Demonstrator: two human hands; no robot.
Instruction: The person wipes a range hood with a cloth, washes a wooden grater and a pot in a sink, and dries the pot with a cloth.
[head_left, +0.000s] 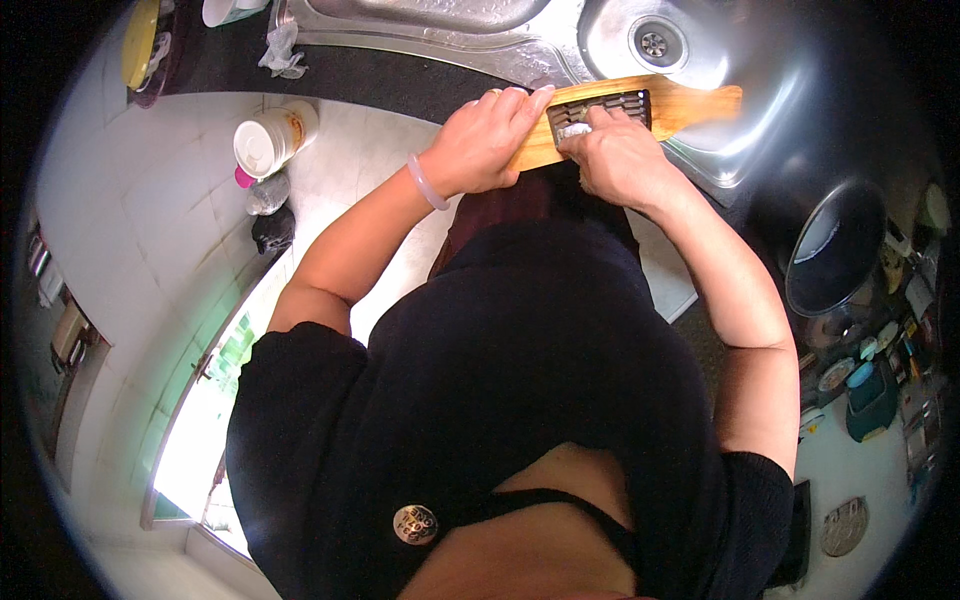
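A wooden-framed grater (694, 105) with a dark slotted metal panel lies across my front at the edge of the sink. Its left end is gripped by my left hand (487, 142), which wears a pale bangle at the wrist. My right hand (619, 154) rests on the metal panel, fingers bent over it. Between thumb and fingers it pinches a small whitish piece (574, 131), mostly hidden by the hand. The grater's handle points to the right, over the sink basin.
Beyond the grater is a stainless steel sink (465, 41) with a drain (655, 43). A crumpled plastic bag (283, 51) lies on the dark counter (367, 75). A lidded white tub (259, 146) stands at left. A large dark pan (836, 247) is at right.
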